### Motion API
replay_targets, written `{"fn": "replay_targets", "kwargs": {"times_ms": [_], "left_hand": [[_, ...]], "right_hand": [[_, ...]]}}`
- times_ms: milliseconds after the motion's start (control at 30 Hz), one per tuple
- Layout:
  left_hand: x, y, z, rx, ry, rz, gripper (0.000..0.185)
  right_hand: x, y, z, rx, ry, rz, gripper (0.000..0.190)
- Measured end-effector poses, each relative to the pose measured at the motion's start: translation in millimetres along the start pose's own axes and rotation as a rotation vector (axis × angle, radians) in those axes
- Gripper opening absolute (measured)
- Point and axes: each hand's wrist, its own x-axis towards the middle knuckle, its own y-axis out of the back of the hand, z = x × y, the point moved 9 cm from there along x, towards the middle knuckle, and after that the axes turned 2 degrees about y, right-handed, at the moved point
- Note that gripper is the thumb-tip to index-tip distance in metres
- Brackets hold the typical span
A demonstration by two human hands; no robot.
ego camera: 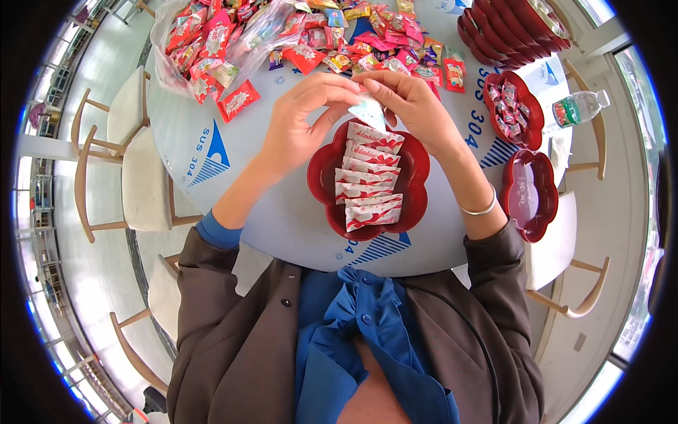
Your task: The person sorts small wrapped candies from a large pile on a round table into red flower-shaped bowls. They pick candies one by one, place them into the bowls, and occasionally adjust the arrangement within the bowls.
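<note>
Both my hands meet above the far rim of a red flower-shaped dish (418, 196). Between the fingers of my left hand (307, 116) and my right hand (416, 108) is a small pale blue and white packet (369, 113), partly hidden by the fingers. In the dish, white and red wrapped sweets (371, 177) lie overlapped in a column. Just past my hands, a heap of wrapped candies (392, 37) spreads over the round table (280, 222).
A clear plastic bag (167, 58) of candies lies far left. To the right are stacked red dishes (508, 32), a dish of small sweets (535, 127), another red dish (551, 206) and a water bottle (582, 108). Chairs (145, 180) surround the table.
</note>
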Motion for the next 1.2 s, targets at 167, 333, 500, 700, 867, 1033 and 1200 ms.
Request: {"fn": "replay_targets", "kwargs": {"times_ms": [167,333,500,700,867,1033,1200], "left_hand": [[-76,9,-16,-0.277,0.562,0.266,0.014],[-113,6,14,-0.171,0.662,0.359,0.012],[-134,18,29,0.125,0.625,0.457,0.010],[-151,9,28,0.336,0.606,0.469,0.010],[-147,-1,25,0.437,0.634,0.396,0.015],[-137,-6,27,0.496,0.602,0.347,0.022],[-136,-9,23,0.482,0.607,0.327,0.024]], "right_hand": [[-11,-26,-15,0.130,0.125,0.059,0.033],[-17,-59,-33,-0.130,0.281,0.020,0.032],[-7,-74,-21,-0.123,0.258,-0.074,0.016],[-3,-81,-21,-0.342,0.507,-0.059,0.011],[-2,-81,-11,-0.458,0.493,-0.110,0.011],[-1,-78,-2,-0.494,0.442,-0.163,0.011],[-1,-78,-1,-0.484,0.446,-0.201,0.011]]}}
